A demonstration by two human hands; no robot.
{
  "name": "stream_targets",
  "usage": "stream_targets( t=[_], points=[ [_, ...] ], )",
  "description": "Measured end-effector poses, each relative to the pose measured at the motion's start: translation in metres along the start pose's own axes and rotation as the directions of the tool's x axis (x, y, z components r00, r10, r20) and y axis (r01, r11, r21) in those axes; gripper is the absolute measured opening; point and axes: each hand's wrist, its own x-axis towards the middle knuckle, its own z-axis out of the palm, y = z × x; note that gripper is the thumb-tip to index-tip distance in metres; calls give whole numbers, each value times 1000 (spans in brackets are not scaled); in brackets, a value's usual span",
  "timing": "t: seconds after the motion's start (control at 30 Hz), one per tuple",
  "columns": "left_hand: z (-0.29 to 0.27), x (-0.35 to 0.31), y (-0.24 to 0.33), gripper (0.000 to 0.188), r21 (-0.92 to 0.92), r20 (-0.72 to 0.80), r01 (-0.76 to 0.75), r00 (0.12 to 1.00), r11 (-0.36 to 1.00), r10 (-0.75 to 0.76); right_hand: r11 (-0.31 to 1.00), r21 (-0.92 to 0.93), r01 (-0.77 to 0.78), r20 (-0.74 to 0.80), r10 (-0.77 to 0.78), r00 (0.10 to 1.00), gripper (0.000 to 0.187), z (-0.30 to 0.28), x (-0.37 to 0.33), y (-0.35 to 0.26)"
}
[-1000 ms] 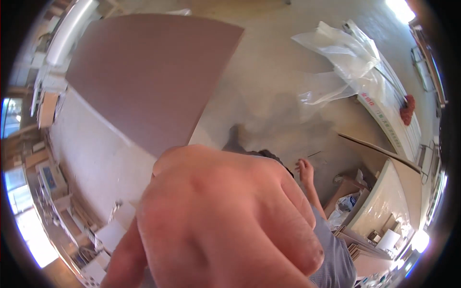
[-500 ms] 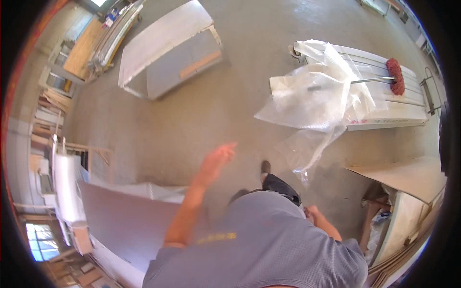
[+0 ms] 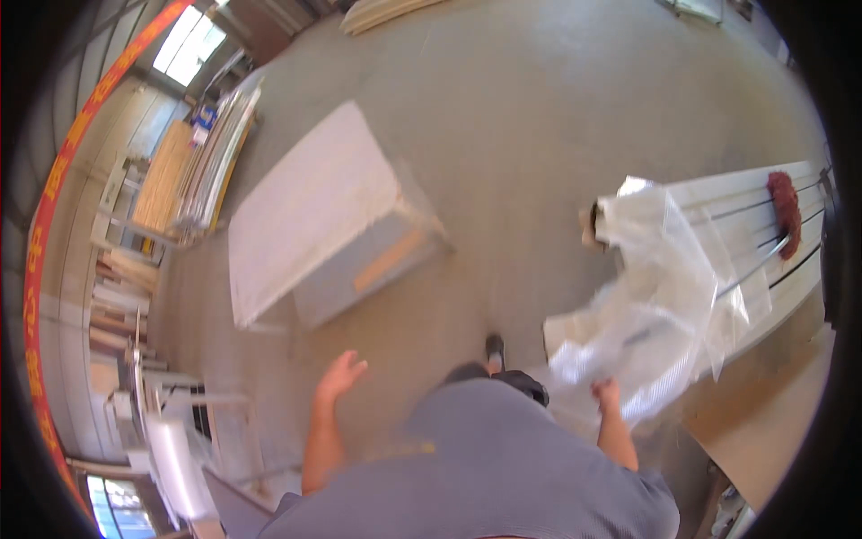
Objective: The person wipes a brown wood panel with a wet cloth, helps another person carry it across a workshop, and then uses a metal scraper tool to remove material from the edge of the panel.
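Note:
My left hand (image 3: 339,373) is held out low over the floor with its fingers apart and nothing in them. Ahead of it stands a white box-like cabinet (image 3: 314,207) with grey inner panels and a light wooden strip; hand and cabinet do not touch. My right hand (image 3: 606,393), slightly blurred, has its fingers curled in, and I see nothing held. It appears in front of a crumpled clear plastic sheet (image 3: 655,314), but I cannot tell if they touch. The sheet drapes over a stack of long white panels (image 3: 763,207).
A red mop (image 3: 785,216) lies on the panels. A brown board (image 3: 763,413) is at lower right. Along the left stand a cart of stacked boards (image 3: 202,171), a white roll (image 3: 180,467) and wood offcuts (image 3: 126,278). More boards (image 3: 386,11) lie at the far end.
The view has shifted, and the cabinet and plastic sheet now appear nearer and lower. My left hand has dropped back to the left; my right hand has come forward from beside my body.

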Motion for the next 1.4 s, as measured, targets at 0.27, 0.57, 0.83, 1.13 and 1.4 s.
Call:
stream_targets(
  t=[0.27, 0.57, 0.83, 1.13, 1.4],
  points=[
    [-137, 344, 452, 53, -68, 140, -702, 697, 709, 703, 838, -357, -413, 128, 482, 867, 24, 70, 51, -89],
    [-25, 756, 627, 40, -283, 455, -586, 615, 759, 645, 909, -411, -67, -56, 48, 997, 54, 166, 401, -508],
    [-84, 1000, 637, 35, 323, 545, -585, 758, 744, 359, 894, 172, 414, -124, -398, 909, 25, 95, 605, -1035],
    [-65, 1327, 1167, 24, 466, 622, -756, 650, 461, 437, 801, -563, -204, 57, 284, 957, 20, 51, 781, -900],
    [-69, 1399, 1850, 36, -608, 326, -464, 594, 644, 735, 744, -38, -667, -9, 667, 745, 28, -67, 1005, -1092]
  ],
)
